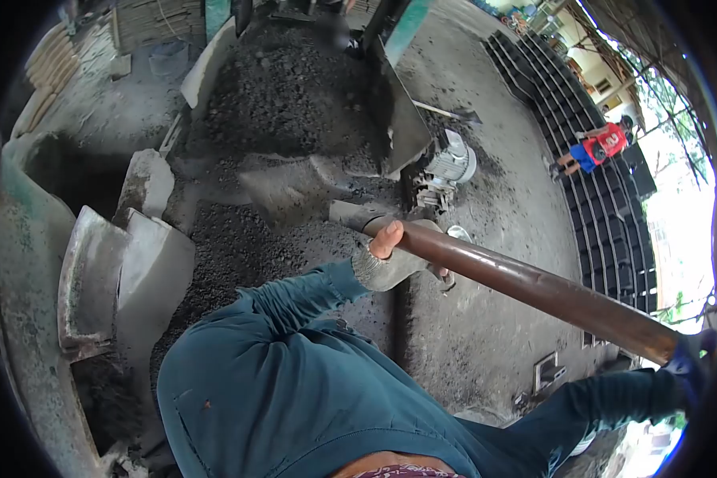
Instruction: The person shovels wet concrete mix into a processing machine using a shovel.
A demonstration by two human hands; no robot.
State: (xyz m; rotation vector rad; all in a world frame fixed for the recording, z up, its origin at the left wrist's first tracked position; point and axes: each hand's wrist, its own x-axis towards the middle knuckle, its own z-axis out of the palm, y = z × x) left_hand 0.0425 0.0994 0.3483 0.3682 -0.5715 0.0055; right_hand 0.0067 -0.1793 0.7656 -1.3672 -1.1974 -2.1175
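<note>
Two hands on one shovel (526, 280) in the head view, set well apart on the handle — probably for leverage. Left hand (389, 267), in a cut-off glove with the thumb bare, is closed round the shaft just behind the blade socket; likely it carries the weight and acts as pivot. Right hand (687, 368), dark blue and dim at the picture's edge, looks wrapped round the far end of the handle, presumably to steer and tilt.

Shovel lies across the front of the body, blade (291, 191) pointing away, over dark gravelly material (239, 243). Can't tell if it's loaded or touching.

Upright metal plate (402, 115) flanks the bigger dark heap (287, 95) — seems to stop spill toward the motor (454, 166) just outside it. Spare shovel (454, 114) lies on the floor (494, 199) beyond the plate. Person in red (609, 142) is well apart, by the dark stacked blocks (605, 219).
</note>
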